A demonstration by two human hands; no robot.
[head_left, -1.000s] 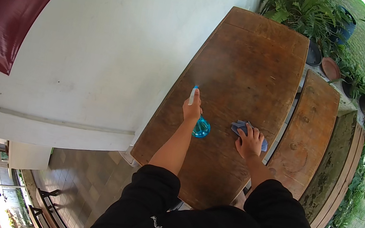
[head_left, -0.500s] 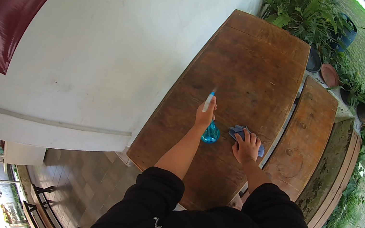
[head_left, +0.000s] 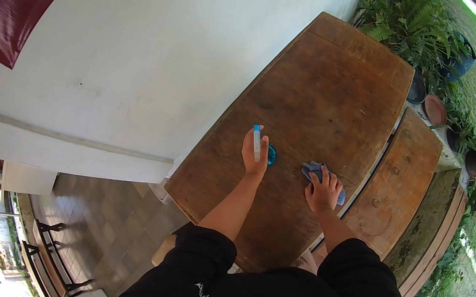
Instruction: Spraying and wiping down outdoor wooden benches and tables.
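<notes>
Wooden table [head_left: 330, 95], spray bottle [head_left: 263, 151] (gripped), cloth [head_left: 313, 170]

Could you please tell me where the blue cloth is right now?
In the head view, the blue cloth lies under the right hand on the wooden table, near its right edge beside the bench.

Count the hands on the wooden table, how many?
2. The left hand grips a blue spray bottle; the right hand presses flat on a blue cloth beside it.

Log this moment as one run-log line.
left hand: holds blue spray bottle | right hand: pressing blue cloth | surface: wooden table
</notes>
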